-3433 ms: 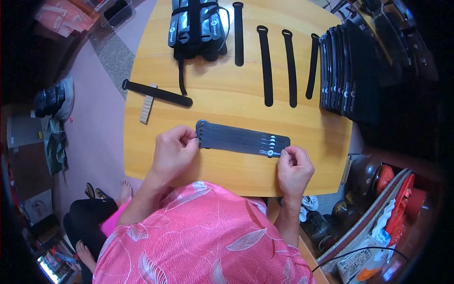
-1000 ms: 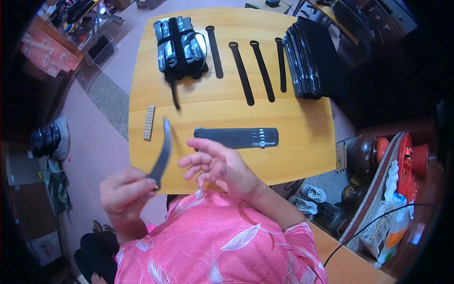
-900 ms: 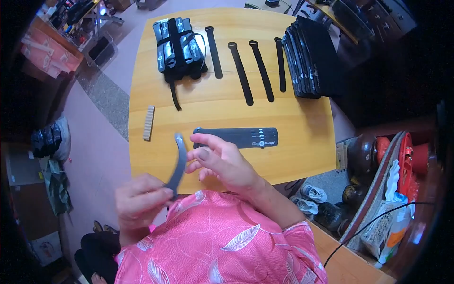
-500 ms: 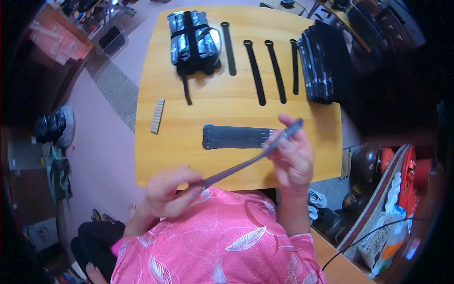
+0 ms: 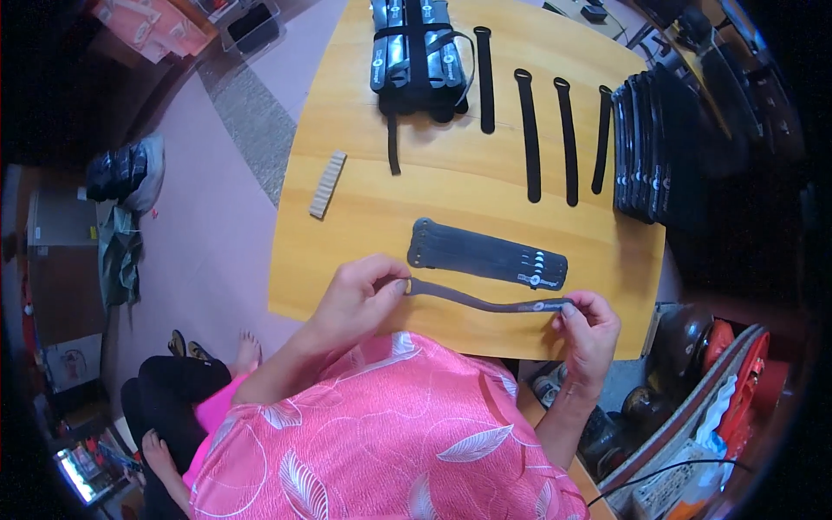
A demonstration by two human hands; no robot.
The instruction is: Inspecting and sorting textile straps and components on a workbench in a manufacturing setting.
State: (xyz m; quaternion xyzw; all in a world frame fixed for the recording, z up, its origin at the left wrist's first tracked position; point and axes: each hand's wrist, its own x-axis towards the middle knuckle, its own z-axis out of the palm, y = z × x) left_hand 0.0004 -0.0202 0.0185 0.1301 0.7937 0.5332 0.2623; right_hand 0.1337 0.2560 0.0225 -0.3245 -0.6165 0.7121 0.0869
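Note:
A dark grey hook-and-loop strap (image 5: pixel 472 301) stretches between my hands above the table's near edge, sagging slightly. My left hand (image 5: pixel 360 299) pinches its end with the ring. The printed end is between the thumb and fingers of my right hand (image 5: pixel 594 334). Just beyond it lies a neat overlapping stack of similar straps (image 5: pixel 477 251). Farther back, several single black straps (image 5: pixel 527 139) are laid out apart, ring ends away from me. To their left sits a strapped bundle of black and silver packs (image 5: pixel 420 61). A row of black folded packs (image 5: pixel 637 147) stands at the right edge.
A small ridged beige strip (image 5: pixel 328 185) lies on the left of the wooden table (image 5: pixel 347 251). Another person's legs in black trousers (image 5: pixel 156 399) are at lower left. Jars (image 5: pixel 680 338), red items and a white basket (image 5: pixel 663 494) crowd the right side.
The strap has gone from a steep slant to nearly level, as my right hand came down and my left rose. The view has shifted, so the table sits farther right and higher.

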